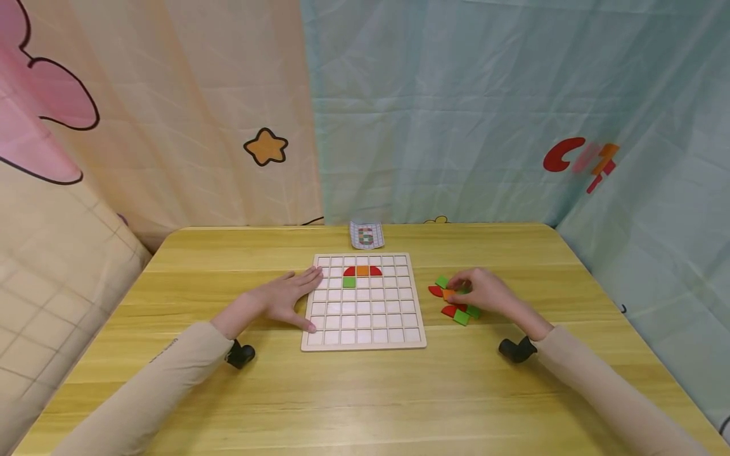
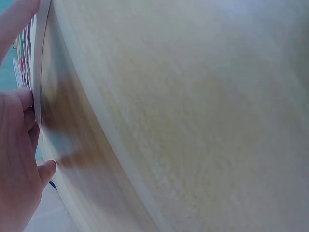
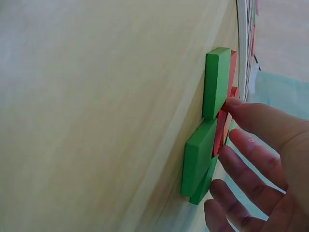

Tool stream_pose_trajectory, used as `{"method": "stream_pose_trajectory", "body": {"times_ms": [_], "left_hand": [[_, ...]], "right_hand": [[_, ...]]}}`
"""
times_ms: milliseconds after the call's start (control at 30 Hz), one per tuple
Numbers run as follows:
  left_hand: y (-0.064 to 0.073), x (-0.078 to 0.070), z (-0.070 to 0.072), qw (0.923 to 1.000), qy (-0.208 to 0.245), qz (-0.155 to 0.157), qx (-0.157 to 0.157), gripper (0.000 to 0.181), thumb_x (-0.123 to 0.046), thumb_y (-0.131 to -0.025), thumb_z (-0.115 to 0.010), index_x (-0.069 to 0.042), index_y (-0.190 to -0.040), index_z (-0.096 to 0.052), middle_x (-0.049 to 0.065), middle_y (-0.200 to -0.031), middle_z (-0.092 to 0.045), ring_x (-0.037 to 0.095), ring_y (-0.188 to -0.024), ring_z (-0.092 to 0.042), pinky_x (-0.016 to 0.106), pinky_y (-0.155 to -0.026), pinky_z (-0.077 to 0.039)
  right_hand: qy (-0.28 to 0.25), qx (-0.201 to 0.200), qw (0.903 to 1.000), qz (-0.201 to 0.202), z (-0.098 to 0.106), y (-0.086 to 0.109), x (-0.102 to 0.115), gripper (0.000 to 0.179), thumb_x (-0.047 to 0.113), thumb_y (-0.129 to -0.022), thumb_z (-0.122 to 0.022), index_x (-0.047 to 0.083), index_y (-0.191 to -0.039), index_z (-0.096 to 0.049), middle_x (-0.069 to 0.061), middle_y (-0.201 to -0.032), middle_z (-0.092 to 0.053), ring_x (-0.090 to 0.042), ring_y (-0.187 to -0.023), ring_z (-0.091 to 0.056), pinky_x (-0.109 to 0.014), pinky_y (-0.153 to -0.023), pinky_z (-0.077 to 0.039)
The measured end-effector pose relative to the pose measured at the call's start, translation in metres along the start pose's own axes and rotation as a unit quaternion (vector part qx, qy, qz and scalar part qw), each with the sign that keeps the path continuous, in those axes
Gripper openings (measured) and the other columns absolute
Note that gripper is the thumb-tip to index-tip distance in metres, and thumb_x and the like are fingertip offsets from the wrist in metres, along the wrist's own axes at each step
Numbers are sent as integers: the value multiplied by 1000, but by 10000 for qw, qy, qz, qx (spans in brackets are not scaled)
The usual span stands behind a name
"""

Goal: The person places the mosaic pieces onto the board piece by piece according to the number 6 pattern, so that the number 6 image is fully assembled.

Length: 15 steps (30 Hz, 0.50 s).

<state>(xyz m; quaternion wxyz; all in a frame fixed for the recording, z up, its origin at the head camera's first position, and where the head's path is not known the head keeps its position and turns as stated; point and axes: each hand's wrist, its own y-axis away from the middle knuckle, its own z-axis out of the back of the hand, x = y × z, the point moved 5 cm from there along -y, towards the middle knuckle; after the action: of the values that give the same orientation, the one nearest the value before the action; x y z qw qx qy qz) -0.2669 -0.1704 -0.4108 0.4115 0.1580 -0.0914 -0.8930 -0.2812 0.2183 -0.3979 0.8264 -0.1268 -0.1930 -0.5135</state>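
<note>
A pale, wood-grained tabletop (image 1: 365, 392) is filling the near scene, while a peach curtain (image 1: 199, 95) on the left and a blue curtain (image 1: 456, 114) on the right are hanging beyond it, the peach side carrying an outlined orange star (image 1: 266, 147). A small gridded card (image 1: 366, 235) is lying near the far edge. Nearer, at mid-tabletop, a light wooden board (image 1: 364, 347) is lying flat, showing seven rows of seven square cells. In its second row from the far side, an orange square (image 1: 362, 271) is sitting between two red rounded pieces (image 1: 350, 272); a green square (image 1: 349, 282) is sitting just near of the left one. The left hand (image 1: 285, 297) is resting on the board's left edge, its grip spreading wide. Right of the board, loose red, orange and green tiles (image 1: 461, 318), thick and straight-sided, are lying clustered; the right hand (image 1: 487, 291) is touching them, its grip narrowing, though I cannot tell whether it is pinching one.
</note>
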Motion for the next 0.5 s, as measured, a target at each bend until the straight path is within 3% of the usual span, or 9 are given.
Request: {"method": "stream_pose_trajectory", "body": {"times_ms": [333,500], "left_hand": [[0,0,0,10000,-16,22,12,115,-71,-77,-61,-2,-154,-10,15,-163,-3,31,-150,-5,58,-119,-12],[0,0,1,10000,-2,14,23,114,-70,-78,-61,-2,-154,-9,15,-162,-3,31,-150,-5,58,-119,-12]], "right_hand": [[169,240,9996,-20,3,-1,0,24,27,-81,-78,11,-99,-76,-5,-98,-74,-19,-86,-67,-36,-75,-55],[236,210,9994,159,3,-2,2,23,25,-81,-78,8,-97,-76,-6,-96,-74,-18,-85,-67,-33,-72,-54]]}}
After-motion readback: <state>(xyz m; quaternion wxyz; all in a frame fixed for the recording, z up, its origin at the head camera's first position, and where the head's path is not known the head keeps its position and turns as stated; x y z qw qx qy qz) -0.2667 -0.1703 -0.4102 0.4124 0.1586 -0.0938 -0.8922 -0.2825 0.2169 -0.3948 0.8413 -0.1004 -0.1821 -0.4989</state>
